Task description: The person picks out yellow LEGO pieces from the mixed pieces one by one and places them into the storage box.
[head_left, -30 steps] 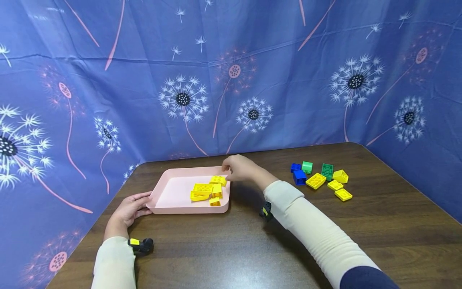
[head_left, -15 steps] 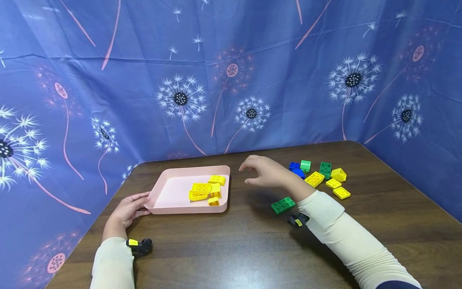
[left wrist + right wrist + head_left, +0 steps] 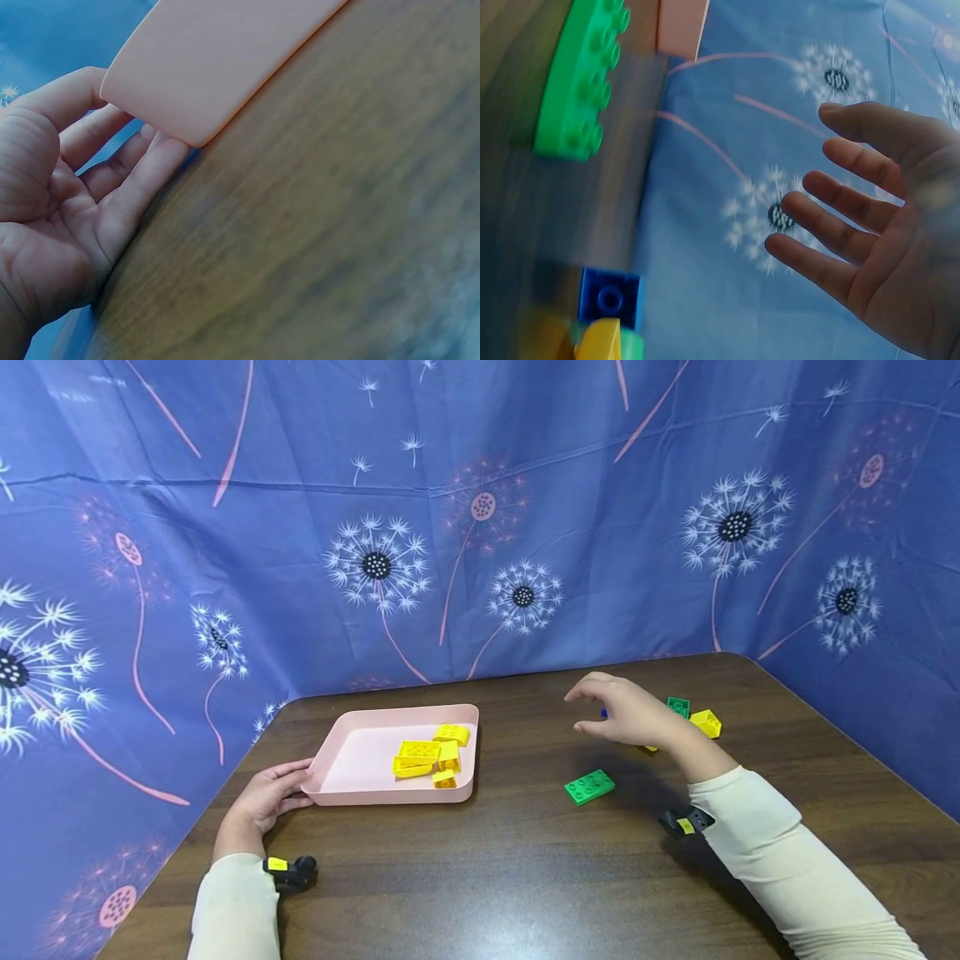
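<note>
A shallow pink tray [image 3: 360, 752] stands on the left part of the table, with several yellow toy bricks [image 3: 418, 752] at its right end. My left hand [image 3: 262, 797] holds the tray's near-left corner; the left wrist view shows thumb and fingers around that corner. Off to the right, my right hand [image 3: 637, 717] hovers above the table, fingers apart and holding nothing. It partly hides a group of loose bricks, among them a green brick [image 3: 678, 707] and a yellow brick [image 3: 706, 723]. A blue brick [image 3: 611, 298] shows in the right wrist view.
A flat green eight-stud brick [image 3: 590, 787] lies alone on the brown wooden table [image 3: 450, 877], between the tray and the brick group. Behind the table hangs a blue cloth [image 3: 465, 527] with a dandelion print.
My right hand has moved rightward from the tray's right edge to over the loose bricks. The lone green brick has come into sight. My left hand stays at the tray.
</note>
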